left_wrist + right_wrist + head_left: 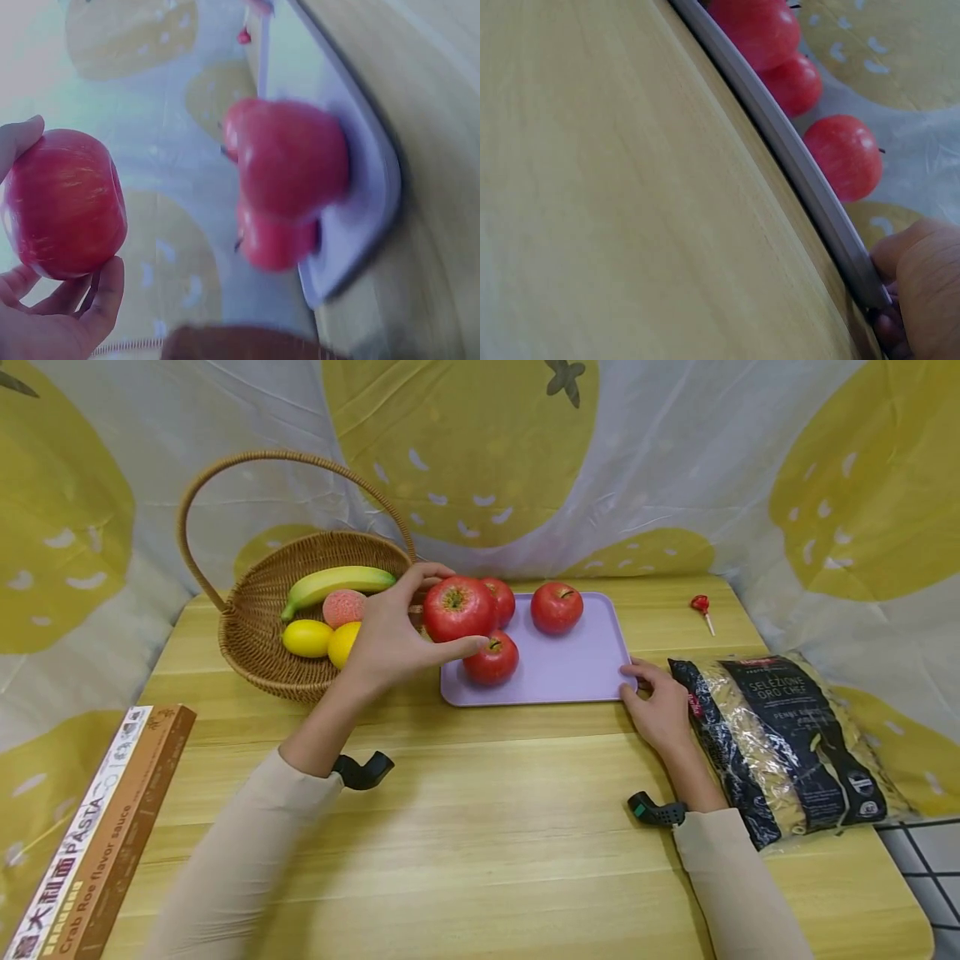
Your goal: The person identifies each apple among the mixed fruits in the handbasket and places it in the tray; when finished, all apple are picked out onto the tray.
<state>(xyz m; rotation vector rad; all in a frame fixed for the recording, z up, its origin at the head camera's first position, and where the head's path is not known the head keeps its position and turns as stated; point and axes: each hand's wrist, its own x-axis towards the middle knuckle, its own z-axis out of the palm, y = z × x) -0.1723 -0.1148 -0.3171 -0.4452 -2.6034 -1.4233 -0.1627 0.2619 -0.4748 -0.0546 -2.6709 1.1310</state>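
Observation:
My left hand [397, 635] grips a red apple [459, 608], thumb on one side and fingers on the other. In the left wrist view this apple [66, 202] is held up apart from the others. Three more red apples sit on the lilac tray [577, 668]: a front one [491, 658], a back one [499, 600] partly hidden by the held apple, and one further right [557, 607]. At the tray's front right corner, my right hand [662, 703] pinches the rim between thumb and fingers, as the right wrist view also shows.
Left of the tray stands a wicker basket [258, 647] with a tall handle, holding a banana [337, 583], a pinkish round fruit [343, 607] and two lemons [307, 638]. A pasta bag [787, 743] lies at right, a red lollipop [701, 606] behind it. A pasta box [105, 835] lies at left.

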